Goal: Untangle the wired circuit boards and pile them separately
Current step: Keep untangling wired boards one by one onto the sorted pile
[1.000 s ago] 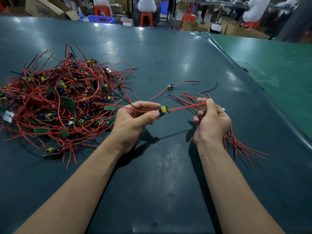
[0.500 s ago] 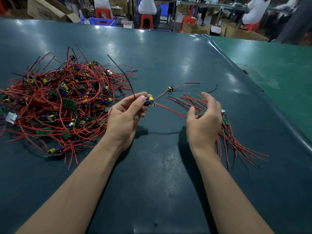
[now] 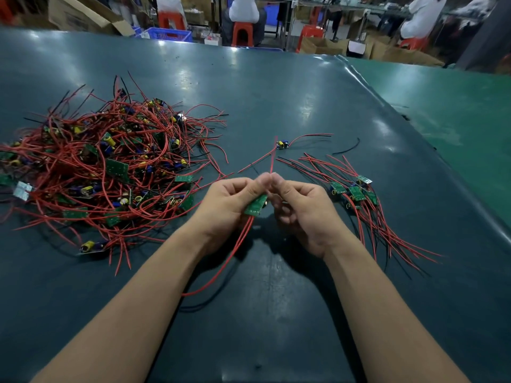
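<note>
table point(image 3: 276, 92): glossy, smooth | wires point(image 3: 83, 167): red plastic | boxes point(image 3: 83, 15): cardboard

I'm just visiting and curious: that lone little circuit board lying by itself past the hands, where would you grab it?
Probably by the small board body itself, pinched across its edges from above. It lies flat on the dark green mat, apart from both piles, and its thin red wires trail sideways, so pulling those would only drag it.

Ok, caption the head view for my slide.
Both hands hold one green circuit board between the tangled heap and the sorted pile.
</note>
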The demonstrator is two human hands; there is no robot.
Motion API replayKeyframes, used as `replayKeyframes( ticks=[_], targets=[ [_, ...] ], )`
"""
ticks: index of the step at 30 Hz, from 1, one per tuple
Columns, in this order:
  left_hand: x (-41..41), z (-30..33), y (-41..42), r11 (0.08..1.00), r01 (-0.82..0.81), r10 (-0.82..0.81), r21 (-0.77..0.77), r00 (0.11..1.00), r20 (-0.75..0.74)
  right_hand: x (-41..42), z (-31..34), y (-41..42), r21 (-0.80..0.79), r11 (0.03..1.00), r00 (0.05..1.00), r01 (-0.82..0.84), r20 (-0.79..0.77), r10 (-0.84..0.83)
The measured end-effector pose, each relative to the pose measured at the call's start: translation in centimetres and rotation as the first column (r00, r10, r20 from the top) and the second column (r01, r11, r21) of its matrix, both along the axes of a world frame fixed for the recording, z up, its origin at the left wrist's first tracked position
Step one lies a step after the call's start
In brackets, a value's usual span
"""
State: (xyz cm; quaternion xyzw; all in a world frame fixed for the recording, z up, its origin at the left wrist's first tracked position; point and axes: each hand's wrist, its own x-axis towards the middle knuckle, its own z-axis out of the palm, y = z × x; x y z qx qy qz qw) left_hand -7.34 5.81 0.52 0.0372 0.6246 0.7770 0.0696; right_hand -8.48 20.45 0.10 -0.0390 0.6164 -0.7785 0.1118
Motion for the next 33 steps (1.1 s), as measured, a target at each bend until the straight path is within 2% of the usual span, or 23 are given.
replayKeyframes(
  ticks=[2,4,9,14,19,23,26,29,33],
  targets=[
    [0.2,-0.2,0.2,0.993,0.008,-0.012,-0.115,0.999,-0.040,-0.1,-0.1,0.1,-0.022,1.000,0.999,0.014,0.041,-0.013],
    [0.4,-0.3,0.4,0.987,0.021,-0.035,-0.158,0.996,-0.082,-0.1,-0.1,0.1,-0.030,0.999,0.998,0.024,0.065,-0.022],
    [0.6,-0.3,0.3,0.988,0.070,-0.088,-0.140,0.988,-0.124,-0.5,0.0,0.2,-0.136,0.986,0.992,0.100,0.093,-0.087],
    [0.6,-0.4,0.3,0.995,0.091,-0.094,-0.047,0.993,-0.068,-0.1,0.0,0.5,-0.150,0.985,0.985,-0.090,0.135,0.110],
    [0.6,-0.4,0.2,0.991,0.131,-0.132,-0.030,0.991,-0.038,-0.3,-0.1,0.7,-0.161,0.984,0.985,-0.071,0.145,0.095],
    [0.5,-0.3,0.0,0.989,0.142,-0.143,-0.028,0.990,-0.013,-0.3,-0.3,0.4,-0.155,0.988,0.993,-0.021,0.109,0.039],
    [0.5,-0.3,0.0,0.993,0.117,-0.117,-0.035,0.993,-0.014,-0.4,-0.5,-0.1,-0.077,0.994,0.995,0.075,0.074,-0.069],
    [0.4,-0.3,0.0,0.989,0.094,-0.098,-0.111,0.995,-0.035,-0.4,-0.5,-0.3,-0.019,0.985,0.985,0.172,0.018,-0.172],
    [0.3,-0.2,0.3,0.974,0.069,-0.081,-0.218,0.996,-0.047,-0.3,-0.5,-0.4,-0.028,0.962,0.963,0.271,0.005,-0.271]
  ],
)
